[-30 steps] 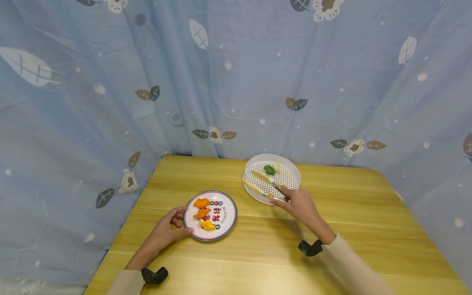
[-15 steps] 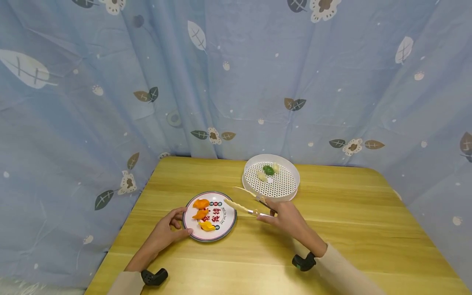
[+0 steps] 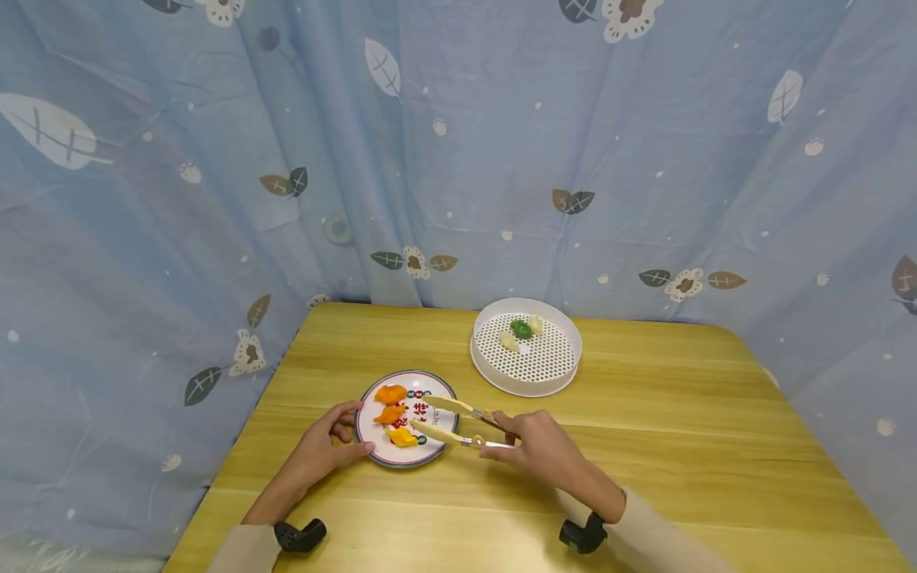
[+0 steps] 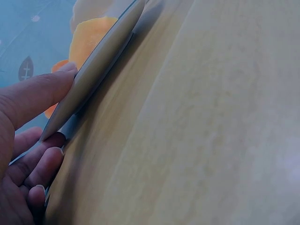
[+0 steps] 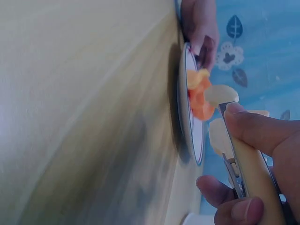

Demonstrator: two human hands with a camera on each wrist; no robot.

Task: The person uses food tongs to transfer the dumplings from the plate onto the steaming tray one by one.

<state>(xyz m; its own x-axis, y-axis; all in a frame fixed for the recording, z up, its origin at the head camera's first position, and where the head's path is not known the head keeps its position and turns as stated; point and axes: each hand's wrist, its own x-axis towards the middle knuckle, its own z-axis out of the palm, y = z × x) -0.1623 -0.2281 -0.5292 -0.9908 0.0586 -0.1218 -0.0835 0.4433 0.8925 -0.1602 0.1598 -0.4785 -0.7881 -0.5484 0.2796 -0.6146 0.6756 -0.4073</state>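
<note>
My left hand (image 3: 324, 447) grips the left rim of a round white plate (image 3: 446, 414) with red characters and a dark border. In the left wrist view its thumb (image 4: 42, 96) lies on the rim, other fingers at the underside. Two orange and one yellow dumpling-shaped pieces (image 3: 390, 415) lie in a column on the plate's left half. My right hand (image 3: 540, 450) holds a pair of tongs (image 3: 440, 434) with cream tips. The tongs are spread, nothing between their tips, over the plate's right half; the lower tip is close to the yellow piece.
A round white basket (image 3: 526, 383) with a perforated bottom stands at the table's back, near the blue patterned curtain (image 3: 494, 143). Inside are a green piece (image 3: 521, 329) and two pale pieces (image 3: 509, 341). The wooden table (image 3: 680, 414) extends to the right.
My right hand has carried the tongs from the basket leftward and nearer, over the plate. A pale piece that was by the tongs now shows in the basket. My left hand stays at the rim.
</note>
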